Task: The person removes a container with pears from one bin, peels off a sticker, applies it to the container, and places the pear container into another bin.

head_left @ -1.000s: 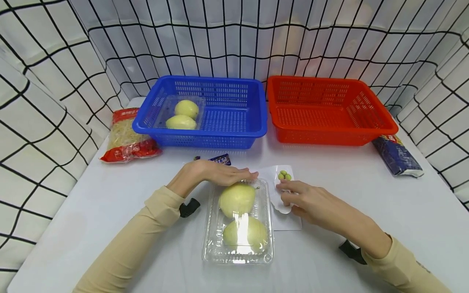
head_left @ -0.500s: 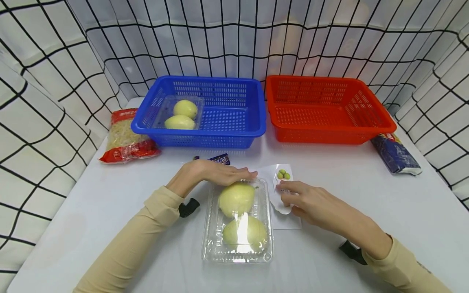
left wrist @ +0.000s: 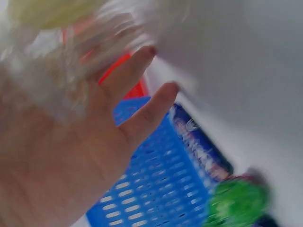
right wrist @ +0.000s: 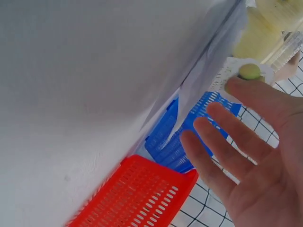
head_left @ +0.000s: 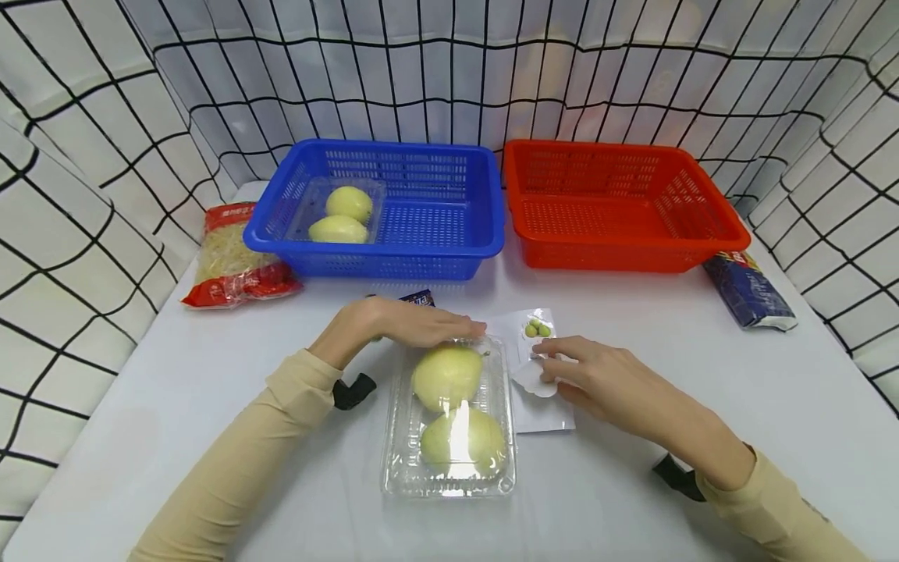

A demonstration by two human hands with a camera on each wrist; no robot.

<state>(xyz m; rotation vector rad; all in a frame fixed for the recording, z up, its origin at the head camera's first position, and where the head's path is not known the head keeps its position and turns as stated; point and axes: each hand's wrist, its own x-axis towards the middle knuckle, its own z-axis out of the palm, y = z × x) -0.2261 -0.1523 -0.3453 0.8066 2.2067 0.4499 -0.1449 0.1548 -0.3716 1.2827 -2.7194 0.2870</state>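
Note:
In the head view a clear plastic clamshell box (head_left: 449, 480) with two pale yellow fruits lies on the white table (head_left: 302, 499). My left hand (head_left: 421, 322) lies across its far end, fingers stretched along the edge. Right of the box is a white backing sheet (head_left: 544, 419) bearing a label (head_left: 537, 329) printed with green fruit. My right hand (head_left: 604, 378) is over it, fingertips at the label, whose near end curls up. The right wrist view shows my thumb (right wrist: 246, 92) against the label and the other fingers spread apart.
Behind stand a blue basket (head_left: 375, 264) holding another fruit box (head_left: 309, 207) and a red basket (head_left: 625, 257). A red-ended noodle bag (head_left: 239, 257) sits at left, a dark blue packet (head_left: 751, 290) at right. A blue-wrapped bar (left wrist: 201, 144) lies beyond my left hand.
The label's near end, flat on the sheet earlier, now curls up at my right fingers. Both hands stay almost in place; the head view has shifted slightly.

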